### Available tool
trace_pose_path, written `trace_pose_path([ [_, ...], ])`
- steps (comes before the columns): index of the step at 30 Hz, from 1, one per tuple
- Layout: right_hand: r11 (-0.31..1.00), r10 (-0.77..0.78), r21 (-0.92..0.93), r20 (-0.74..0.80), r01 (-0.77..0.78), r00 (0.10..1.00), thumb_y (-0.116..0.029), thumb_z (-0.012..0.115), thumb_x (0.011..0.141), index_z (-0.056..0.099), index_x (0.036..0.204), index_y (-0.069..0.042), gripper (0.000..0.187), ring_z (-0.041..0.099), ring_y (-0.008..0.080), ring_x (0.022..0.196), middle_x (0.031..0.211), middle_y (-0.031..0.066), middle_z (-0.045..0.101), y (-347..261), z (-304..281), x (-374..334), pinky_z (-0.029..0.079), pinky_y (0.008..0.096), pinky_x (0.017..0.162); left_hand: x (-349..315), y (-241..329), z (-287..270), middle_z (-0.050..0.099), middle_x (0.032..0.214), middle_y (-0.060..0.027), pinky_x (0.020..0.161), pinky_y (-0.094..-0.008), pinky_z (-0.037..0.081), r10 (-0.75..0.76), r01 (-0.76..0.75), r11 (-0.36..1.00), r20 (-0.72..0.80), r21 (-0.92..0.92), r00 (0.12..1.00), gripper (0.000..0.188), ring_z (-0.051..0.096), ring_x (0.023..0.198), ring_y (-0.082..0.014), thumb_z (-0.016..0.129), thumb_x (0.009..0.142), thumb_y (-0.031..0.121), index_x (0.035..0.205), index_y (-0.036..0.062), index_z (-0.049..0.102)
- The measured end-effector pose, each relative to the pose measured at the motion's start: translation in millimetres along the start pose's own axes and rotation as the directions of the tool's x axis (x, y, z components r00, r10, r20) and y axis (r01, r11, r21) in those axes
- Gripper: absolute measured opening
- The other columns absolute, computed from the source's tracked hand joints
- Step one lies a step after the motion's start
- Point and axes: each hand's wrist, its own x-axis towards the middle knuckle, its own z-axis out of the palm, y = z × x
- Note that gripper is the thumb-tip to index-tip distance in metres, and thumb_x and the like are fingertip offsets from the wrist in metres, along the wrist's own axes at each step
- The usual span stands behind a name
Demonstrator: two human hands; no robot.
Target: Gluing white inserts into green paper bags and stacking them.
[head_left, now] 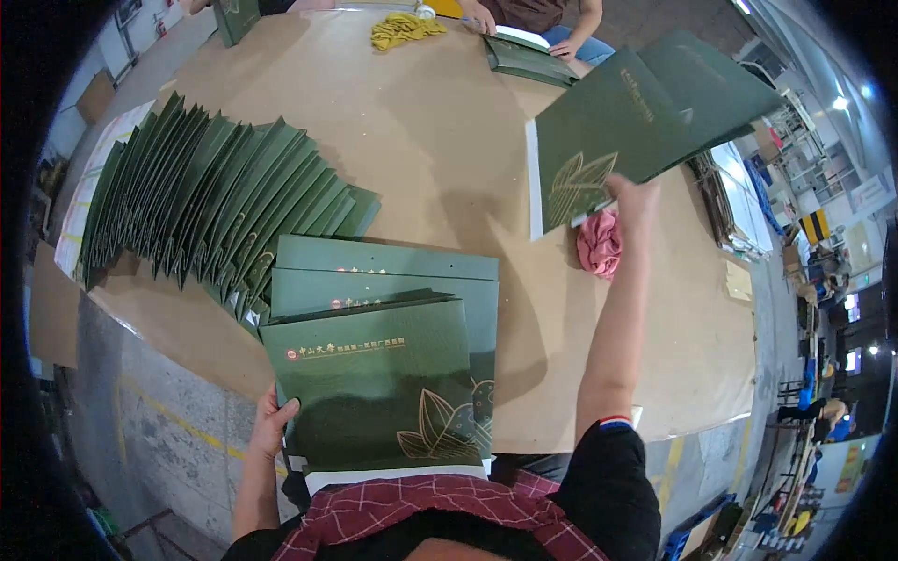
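Note:
My left hand (272, 421) grips the left edge of a flat green paper bag (365, 402), its thumb on top. Gold leaf line art and a printed line decorate the bag, and a white strip runs along its near edge. Under it on the table lie more flat green bags (393, 259). Out to the right, my right arm is stretched forward. My right hand (633, 198) is closed on the near corner of another green paper bag (589, 140), raised and tilted above the table. More green panels (706, 89) fan out behind that one.
A long row of green paper bags (215, 187) stands on edge at the left of the brown-covered table (421, 168). A pink cloth (600, 245) lies beneath my right hand, and a yellow cloth (405, 31) at the far side. Across the table, another person's hands (564, 49) handle a green bag.

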Motion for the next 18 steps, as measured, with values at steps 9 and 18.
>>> trace_pose_path([
  [9,0.854,-0.224,-0.489,-0.042,0.176,0.974,-0.022,0.056,0.077,0.049,0.114,-0.004,0.042,0.059,0.0351,0.066,0.069,0.0224,0.059,36,74,-62,0.046,0.0384,0.059,-1,2,0,0.048,0.118,-0.0052,0.092,-0.0295,0.033,0.026,-0.027,1.000,0.048,0.015,0.999,0.054,0.045,0.107,-0.0156,0.059,0.077,0.012,0.125,0.0026,0.037],
  [18,0.938,0.050,0.346,-0.220,0.030,0.974,-0.013,0.056,0.075,0.060,0.081,0.007,0.021,0.057,0.0296,0.058,0.068,0.0147,0.061,17,96,-14,0.045,0.0383,0.061,-2,1,-4,0.049,0.116,-0.0059,0.092,-0.0296,0.033,0.032,-0.033,0.999,0.044,0.013,0.999,0.054,0.045,0.106,-0.0160,0.061,0.077,0.015,0.124,0.0015,0.038],
])
